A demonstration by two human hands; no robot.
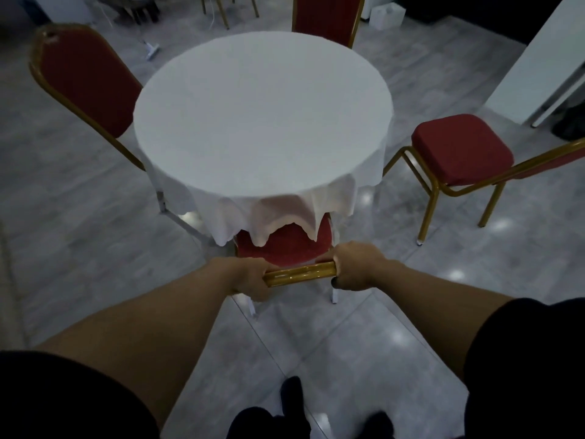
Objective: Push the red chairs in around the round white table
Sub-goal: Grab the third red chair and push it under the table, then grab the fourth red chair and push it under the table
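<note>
A round table under a white cloth stands in the middle of the floor. Right in front of me is the near red chair, its seat partly under the hanging cloth. My left hand and my right hand both grip the gold top rail of its backrest, one at each end. The left red chair stands close against the table's left side. The far red chair is tucked in behind the table. The right red chair stands apart from the table, its whole seat showing.
The floor is glossy grey tile. A white panel or wall rises at the right. A white box and more gold chair legs are at the back. My dark shoes show at the bottom.
</note>
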